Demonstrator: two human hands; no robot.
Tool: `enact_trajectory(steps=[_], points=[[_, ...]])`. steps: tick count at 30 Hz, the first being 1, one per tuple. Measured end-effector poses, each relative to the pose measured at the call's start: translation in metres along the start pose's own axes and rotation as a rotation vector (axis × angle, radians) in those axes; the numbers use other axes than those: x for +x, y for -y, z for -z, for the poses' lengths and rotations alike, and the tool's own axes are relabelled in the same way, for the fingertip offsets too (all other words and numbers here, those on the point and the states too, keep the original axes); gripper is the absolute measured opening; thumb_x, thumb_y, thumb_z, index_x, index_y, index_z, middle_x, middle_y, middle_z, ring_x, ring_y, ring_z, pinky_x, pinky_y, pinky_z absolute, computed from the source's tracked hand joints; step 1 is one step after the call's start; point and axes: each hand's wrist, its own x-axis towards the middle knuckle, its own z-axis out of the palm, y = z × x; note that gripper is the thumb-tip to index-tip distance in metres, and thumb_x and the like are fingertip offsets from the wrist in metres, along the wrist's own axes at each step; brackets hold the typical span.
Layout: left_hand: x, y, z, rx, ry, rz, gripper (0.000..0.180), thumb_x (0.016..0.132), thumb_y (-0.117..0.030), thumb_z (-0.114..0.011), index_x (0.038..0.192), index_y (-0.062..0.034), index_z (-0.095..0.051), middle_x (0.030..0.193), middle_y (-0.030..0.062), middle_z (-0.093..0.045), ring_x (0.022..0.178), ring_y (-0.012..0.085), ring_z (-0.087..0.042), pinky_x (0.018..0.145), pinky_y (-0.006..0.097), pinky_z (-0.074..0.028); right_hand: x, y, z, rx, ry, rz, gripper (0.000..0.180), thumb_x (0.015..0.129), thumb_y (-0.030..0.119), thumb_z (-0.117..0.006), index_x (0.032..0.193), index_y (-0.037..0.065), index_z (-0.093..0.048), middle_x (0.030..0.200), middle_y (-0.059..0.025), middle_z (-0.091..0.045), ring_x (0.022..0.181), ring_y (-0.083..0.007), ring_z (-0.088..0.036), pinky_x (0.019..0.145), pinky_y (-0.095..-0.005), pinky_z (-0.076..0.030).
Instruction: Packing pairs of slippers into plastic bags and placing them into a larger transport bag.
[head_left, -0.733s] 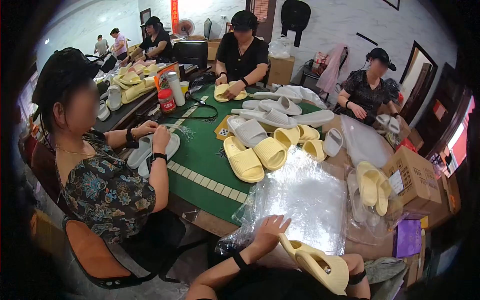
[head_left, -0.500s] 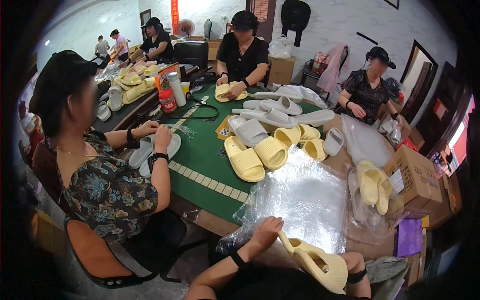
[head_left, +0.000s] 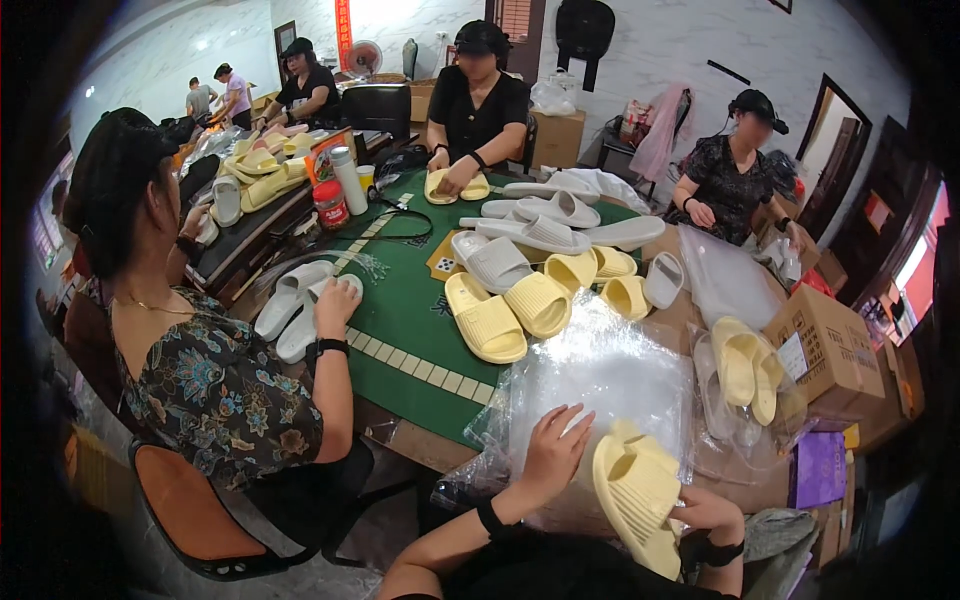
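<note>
A pair of pale yellow slippers [head_left: 638, 482], pressed together, stands tilted above the near table edge. My right hand [head_left: 708, 512] grips them from the right side, its fingertips partly hidden behind them. Just left of the slippers, my left hand [head_left: 553, 452] has its fingers spread and holds nothing. It is over the stack of clear plastic bags [head_left: 600, 370], which lies shiny and flat on the table. Beyond the bags sit loose yellow slippers [head_left: 485, 318] and grey slippers [head_left: 535, 232].
Right of the bags, bagged yellow slippers [head_left: 738, 365] lie beside a cardboard box [head_left: 825, 345] and a purple box [head_left: 818, 470]. A co-worker [head_left: 210, 370] sits at left with white slippers [head_left: 295, 310]. Other co-workers sit across the green table [head_left: 405, 335].
My left hand has come off the slippers and opened over the bags. The slippers have turned more upright in my right hand. At left, the co-worker's hands have moved apart.
</note>
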Motion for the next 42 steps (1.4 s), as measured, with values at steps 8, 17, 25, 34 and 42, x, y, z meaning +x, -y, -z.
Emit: enact_trajectory(steps=[8,17,25,34,42], points=[[-0.008,-0.016,-0.018,0.117,0.039,-0.159,0.034,0.074,-0.009,-0.059,0.108,-0.0022,-0.058,0.110,0.0138,-0.057,0.099,0.0327,-0.052,0.086,0.040,-0.043,0.028,0.007,-0.013,-0.599,-0.373,0.078,0.040,0.082,0.019,-0.054,0.118,0.004,-0.049,0.113,-0.0191,-0.055,0.105,-0.0314,-0.052,0.088,-0.0352,-0.041],[-0.020,-0.032,-0.020,-0.021,0.181,-0.325,0.038,0.074,-0.007,-0.058,0.112,-0.0063,-0.058,0.118,0.0186,-0.051,0.111,0.0370,-0.044,0.094,0.044,-0.037,0.074,-0.014,-0.024,-0.585,-0.862,0.375,0.027,0.079,0.015,-0.056,0.100,-0.002,-0.053,0.094,-0.0216,-0.053,0.090,-0.0393,-0.050,0.079,-0.0417,-0.041],[-0.059,-0.015,-0.033,-0.399,0.031,0.297,0.060,0.083,-0.004,-0.055,0.135,-0.0056,-0.027,0.135,0.0225,-0.029,0.124,0.0349,-0.032,0.102,0.042,-0.029,0.101,0.009,-0.030,-0.246,-0.962,0.515,0.022,0.075,0.011,-0.057,0.092,-0.003,-0.056,0.078,-0.0206,-0.057,0.080,-0.0390,-0.052,0.078,-0.0441,-0.039],[-0.079,0.036,-0.051,-1.081,0.514,0.970,0.071,0.085,0.010,-0.037,0.142,-0.0172,-0.004,0.109,0.0174,-0.050,0.072,0.0145,-0.057,0.062,0.026,-0.051,0.155,-0.028,-0.011,-0.839,-1.112,0.256,0.027,0.074,0.019,-0.054,0.090,-0.003,-0.055,0.084,-0.0256,-0.053,0.087,-0.0409,-0.046,0.075,-0.0494,-0.035],[-0.070,0.026,-0.041,-0.867,0.515,0.810,0.061,0.086,0.006,-0.042,0.139,-0.0095,-0.017,0.085,0.0094,-0.053,0.056,0.0114,-0.051,0.046,0.024,-0.044,0.177,-0.003,0.001,-0.963,-0.975,0.413,0.026,0.079,0.016,-0.052,0.096,-0.003,-0.052,0.104,-0.0287,-0.044,0.091,-0.0417,-0.046,0.082,-0.0478,-0.036]])
